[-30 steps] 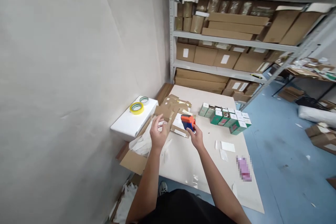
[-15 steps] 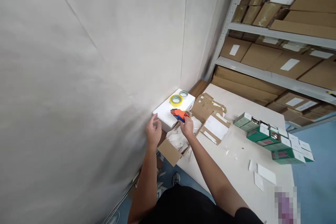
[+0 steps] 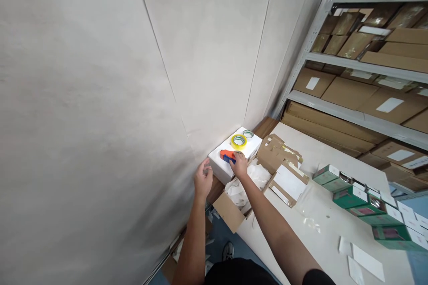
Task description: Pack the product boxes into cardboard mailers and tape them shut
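Brown cartons on metal shelving, green boxes, pale wall

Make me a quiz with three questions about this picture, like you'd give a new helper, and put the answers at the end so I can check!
1. Which hand is holding the orange and blue tool?

2. True or false: the yellow tape roll is sitting on the metal shelf.

3. What are the green boxes standing on?
A. The floor
B. The pale table
C. The person's shoe

Key:
1. The right hand.
2. False: it lies on the white box.
3. B.
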A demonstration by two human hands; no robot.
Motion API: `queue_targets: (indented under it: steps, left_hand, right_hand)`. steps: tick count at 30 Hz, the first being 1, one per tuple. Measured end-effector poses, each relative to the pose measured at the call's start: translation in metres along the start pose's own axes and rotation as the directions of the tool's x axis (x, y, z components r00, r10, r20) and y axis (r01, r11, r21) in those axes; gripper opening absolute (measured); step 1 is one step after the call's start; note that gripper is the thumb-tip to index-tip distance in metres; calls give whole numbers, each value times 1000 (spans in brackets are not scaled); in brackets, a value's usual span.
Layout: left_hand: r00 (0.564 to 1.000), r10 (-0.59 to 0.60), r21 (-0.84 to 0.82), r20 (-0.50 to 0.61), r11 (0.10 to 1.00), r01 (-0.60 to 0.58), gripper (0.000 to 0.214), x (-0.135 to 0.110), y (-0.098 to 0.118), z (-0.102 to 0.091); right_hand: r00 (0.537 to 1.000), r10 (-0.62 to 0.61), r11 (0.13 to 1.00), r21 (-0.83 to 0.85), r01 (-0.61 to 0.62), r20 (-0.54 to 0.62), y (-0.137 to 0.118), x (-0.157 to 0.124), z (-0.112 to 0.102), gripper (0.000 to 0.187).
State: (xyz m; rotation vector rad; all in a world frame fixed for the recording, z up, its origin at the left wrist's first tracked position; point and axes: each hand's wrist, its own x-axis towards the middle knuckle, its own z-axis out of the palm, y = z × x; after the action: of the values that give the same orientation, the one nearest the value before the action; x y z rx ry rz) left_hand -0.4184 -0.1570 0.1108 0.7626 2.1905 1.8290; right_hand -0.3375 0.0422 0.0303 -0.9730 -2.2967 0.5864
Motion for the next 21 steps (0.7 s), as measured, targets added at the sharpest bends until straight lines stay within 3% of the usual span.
queue_targets:
  steps: [5,11,16,21]
  left_hand:
    - [984,67,-57,163,997,-59,39,5,12,46]
    - [909,105,-133,404,990,-55,39,-1,28,120]
    - [780,117,-172,614,985,-13,42,-30,38,193]
    - [618,118,-187,777,981,49,42,-84,53,267]
  right_hand:
    - [980,-51,975,205,91,-192,13,-14,-36,38]
    - [938,121,962,273,-29,-326,58,-45,-106,42]
    - [861,307,935,296,-194,-405,109,-97,-169,38]
    - [745,476,877,310,-366,-468,151,-165,-226,36]
